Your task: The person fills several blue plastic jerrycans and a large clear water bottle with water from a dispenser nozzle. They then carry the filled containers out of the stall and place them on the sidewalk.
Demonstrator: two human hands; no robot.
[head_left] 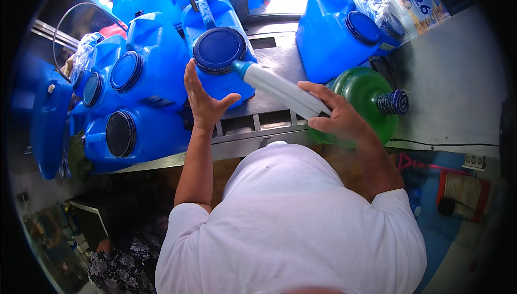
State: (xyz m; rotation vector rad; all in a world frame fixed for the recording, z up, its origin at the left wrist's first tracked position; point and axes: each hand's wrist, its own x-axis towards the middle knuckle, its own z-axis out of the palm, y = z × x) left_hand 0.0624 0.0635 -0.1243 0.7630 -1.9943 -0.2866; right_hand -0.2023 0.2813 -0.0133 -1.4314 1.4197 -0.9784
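A blue plastic water jug (229,86) stands before me on a metal counter. Its wide blue screw cap (219,50) faces me with a dark printed band around the rim. My left hand (204,100) is open at the jug's lower left, fingers up along the cap's edge and thumb spread; whether it touches is hard to tell. My right hand (336,112) is closed around a slim white tubular tool that looks like a heat gun (280,90). Its teal tip points at the right edge of the cap. The tool's rear end lies inside my grip.
Blue jugs (153,73) crowd the left, one lying on its side (153,132). At right stand another blue jug (328,35) and a round green bottle (358,97) with a banded neck. The metal counter (274,62) has slots along its front. A person's patterned clothing (121,264) shows lower left.
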